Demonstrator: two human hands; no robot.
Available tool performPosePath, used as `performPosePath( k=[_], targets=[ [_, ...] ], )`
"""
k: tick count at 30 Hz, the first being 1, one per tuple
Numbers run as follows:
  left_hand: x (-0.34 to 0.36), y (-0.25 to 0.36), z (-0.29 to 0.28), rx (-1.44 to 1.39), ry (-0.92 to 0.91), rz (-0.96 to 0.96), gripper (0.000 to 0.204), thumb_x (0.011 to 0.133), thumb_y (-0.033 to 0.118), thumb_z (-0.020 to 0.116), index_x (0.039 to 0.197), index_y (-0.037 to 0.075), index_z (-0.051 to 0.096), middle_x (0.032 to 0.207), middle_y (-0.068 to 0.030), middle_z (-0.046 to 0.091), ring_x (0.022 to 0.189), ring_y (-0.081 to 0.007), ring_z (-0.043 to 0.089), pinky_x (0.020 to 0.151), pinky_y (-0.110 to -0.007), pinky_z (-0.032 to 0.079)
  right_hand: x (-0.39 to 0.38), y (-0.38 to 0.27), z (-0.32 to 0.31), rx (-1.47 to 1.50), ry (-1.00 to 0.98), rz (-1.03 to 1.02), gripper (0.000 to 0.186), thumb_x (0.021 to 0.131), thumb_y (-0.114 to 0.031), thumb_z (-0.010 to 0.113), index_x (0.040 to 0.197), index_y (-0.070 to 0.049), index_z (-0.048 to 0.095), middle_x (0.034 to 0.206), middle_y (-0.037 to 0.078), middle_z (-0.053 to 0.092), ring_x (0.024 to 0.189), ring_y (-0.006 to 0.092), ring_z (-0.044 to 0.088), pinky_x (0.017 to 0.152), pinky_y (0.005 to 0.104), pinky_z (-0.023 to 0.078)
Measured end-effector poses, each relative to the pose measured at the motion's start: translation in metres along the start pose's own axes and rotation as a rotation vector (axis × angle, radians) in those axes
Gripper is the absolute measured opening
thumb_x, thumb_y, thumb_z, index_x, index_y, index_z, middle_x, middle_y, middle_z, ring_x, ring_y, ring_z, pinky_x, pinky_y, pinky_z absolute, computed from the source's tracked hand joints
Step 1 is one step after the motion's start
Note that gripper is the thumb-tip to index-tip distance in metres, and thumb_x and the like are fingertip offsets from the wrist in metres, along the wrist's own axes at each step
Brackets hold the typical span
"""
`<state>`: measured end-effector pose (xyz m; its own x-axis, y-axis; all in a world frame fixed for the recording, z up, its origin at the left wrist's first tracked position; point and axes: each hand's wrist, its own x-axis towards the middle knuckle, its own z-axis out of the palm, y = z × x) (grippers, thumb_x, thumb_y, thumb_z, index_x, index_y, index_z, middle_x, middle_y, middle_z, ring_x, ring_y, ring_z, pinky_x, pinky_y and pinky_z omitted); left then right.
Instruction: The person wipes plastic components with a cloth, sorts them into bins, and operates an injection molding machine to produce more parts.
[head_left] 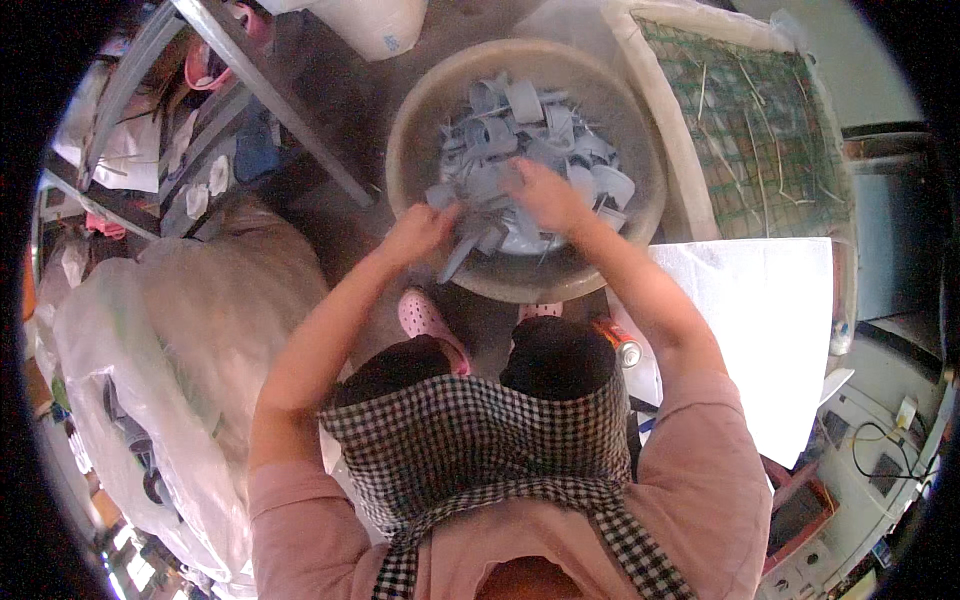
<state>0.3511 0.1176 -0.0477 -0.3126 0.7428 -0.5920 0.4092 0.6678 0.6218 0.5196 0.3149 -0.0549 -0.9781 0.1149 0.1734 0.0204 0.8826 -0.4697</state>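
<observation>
A wide round tub (pixel 403 150) stands on the floor in front of my feet. Inside it lies a heap of grey-blue plastic pieces (pixel 520 103), some curved, some long and thin. My left hand (pixel 425 230) is at the tub's near left side, its fingers closed on a grey plastic piece among several that jut toward the rim. Over the middle of the heap, my right hand (pixel 548 200) reaches down with bent fingers closed on a grey plastic piece. Both hands partly cover what they grip, and the exact kind of part does not show.
A large plastic-wrapped bundle (pixel 190 320) fills the left side, below a metal frame (pixel 280 100). To the right are a framed green mesh (pixel 760 130) and a white sheet (pixel 750 330). A spray can (pixel 626 352) lies beside my right knee. A white sack (pixel 385 25) stands behind the tub.
</observation>
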Motion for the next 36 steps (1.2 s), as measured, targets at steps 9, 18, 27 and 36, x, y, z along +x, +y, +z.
performPosePath(
  k=[9,18,27,36],
  targets=[
    [-0.014,0.113,-0.023,-1.417,-0.201,0.097,0.045,0.095,0.033,0.041,0.113,-0.008,0.046,0.108,-0.0231,0.057,0.105,-0.0319,0.056,0.091,-0.043,0.046,-0.014,-0.042,-0.060,0.403,0.503,0.033,0.053,0.078,0.004,0.053,0.129,-0.003,0.039,0.128,0.016,0.042,0.115,0.0298,0.049,0.090,0.0382,0.046],
    [-0.076,0.189,-0.037,-1.682,-0.350,0.295,0.056,0.098,0.033,0.025,0.124,-0.016,0.030,0.130,-0.0319,0.038,0.123,-0.0405,0.038,0.106,-0.050,0.031,-0.008,-0.044,-0.083,0.727,0.312,0.133,0.076,0.067,-0.003,0.066,0.135,-0.006,0.032,0.129,0.017,0.041,0.120,0.0350,0.041,0.103,0.0392,0.032],
    [-0.086,0.190,-0.020,-0.854,-0.006,0.317,0.046,0.096,0.042,0.038,0.089,-0.001,0.053,0.061,-0.0063,0.051,0.052,-0.0169,0.049,0.055,-0.032,0.043,0.016,-0.060,-0.136,0.015,0.410,-0.091,0.061,0.059,-0.007,0.069,0.116,-0.005,0.046,0.112,0.015,0.052,0.108,0.0325,0.048,0.088,0.0432,0.038],
    [-0.055,0.160,0.022,-0.078,0.520,0.675,0.043,0.094,0.036,0.045,0.073,0.001,0.053,0.056,-0.0031,0.052,0.050,-0.0103,0.048,0.048,-0.026,0.040,0.023,-0.051,-0.115,-0.137,0.384,0.042,0.067,0.050,-0.012,0.073,0.113,-0.007,0.050,0.100,0.010,0.059,0.102,0.0294,0.050,0.087,0.0401,0.031]
  ],
)
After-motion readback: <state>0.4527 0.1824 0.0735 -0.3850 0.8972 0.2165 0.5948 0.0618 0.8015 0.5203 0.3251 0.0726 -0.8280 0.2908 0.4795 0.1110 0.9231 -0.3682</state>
